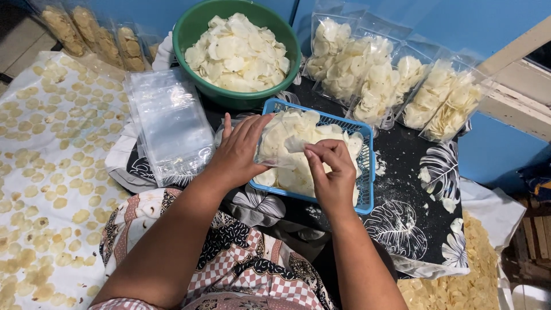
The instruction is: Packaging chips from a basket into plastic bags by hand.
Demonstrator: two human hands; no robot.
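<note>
My left hand point(238, 152) holds a clear plastic bag point(275, 143) partly filled with pale chips, over a blue plastic basket point(367, 172) that also holds chips. My right hand point(332, 171) pinches a chip point(295, 143) at the bag's mouth. A green bowl point(195, 26) heaped with white chips stands just beyond the basket. Both hands are close together above the basket's left half.
A stack of empty clear bags point(169, 120) lies to the left. Several filled chip bags point(396, 86) lean at the back right, and darker filled bags point(94, 31) at the back left. Chips lie spread on white cloth point(46, 172) left and on a heap point(459, 281) lower right.
</note>
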